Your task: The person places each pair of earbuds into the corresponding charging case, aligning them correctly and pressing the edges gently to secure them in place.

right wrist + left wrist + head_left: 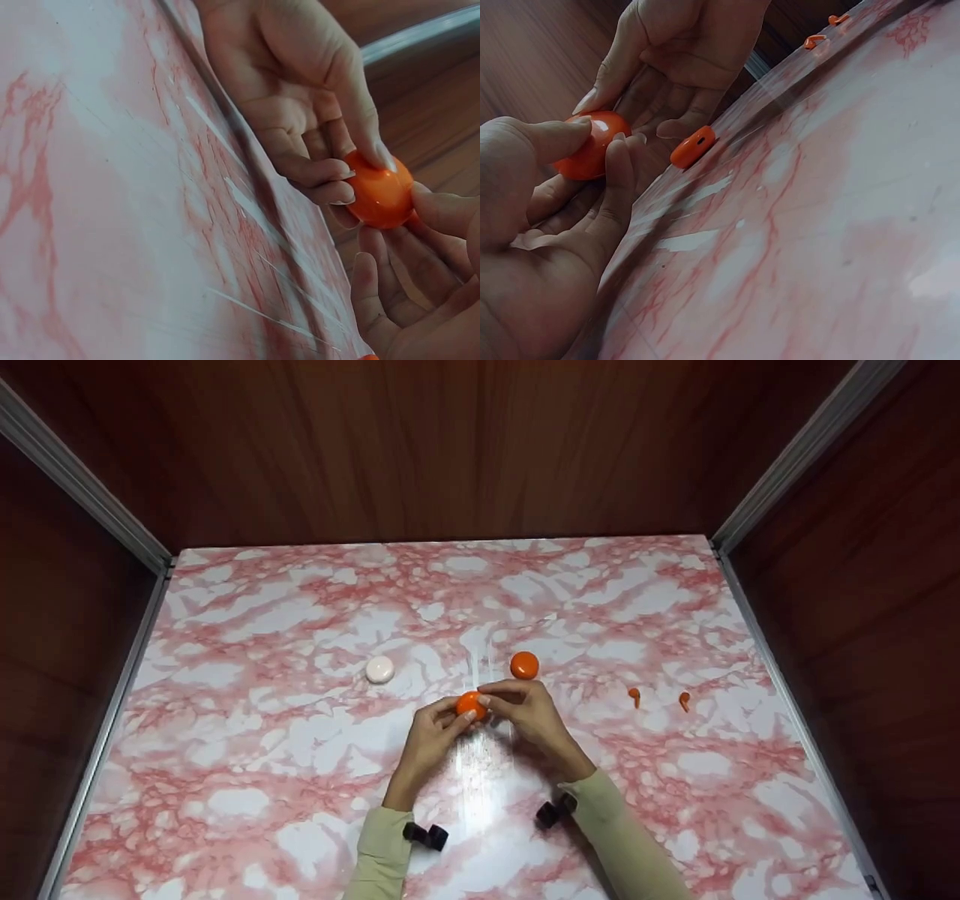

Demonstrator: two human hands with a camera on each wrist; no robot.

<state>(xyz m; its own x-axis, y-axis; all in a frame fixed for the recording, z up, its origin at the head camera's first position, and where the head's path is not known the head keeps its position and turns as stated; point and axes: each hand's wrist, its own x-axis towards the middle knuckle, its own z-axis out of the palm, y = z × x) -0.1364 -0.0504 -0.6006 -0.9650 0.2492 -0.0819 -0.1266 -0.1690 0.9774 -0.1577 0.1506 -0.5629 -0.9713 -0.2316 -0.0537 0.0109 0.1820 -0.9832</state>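
Both hands hold a glossy orange round earbud case [469, 706] between them, raised over the table. My left hand [431, 735] grips it with thumb and fingers from the left side. From the right, my right hand [534, 715] pinches its edge, the thumb on top. The lid seam is mostly covered by fingers in the right wrist view, where the case [381, 199] looks rounded and smooth. Just beyond the right hand lies a second orange case [524, 665], with a small dark hole in its side in the left wrist view.
A white round case [380, 669] lies left of the hands. Two orange earbuds, one nearer [635, 697] and one farther right [685, 702], lie apart on the marbled table [300, 780]. Dark wooden panels [450, 450] with metal edges enclose the table.
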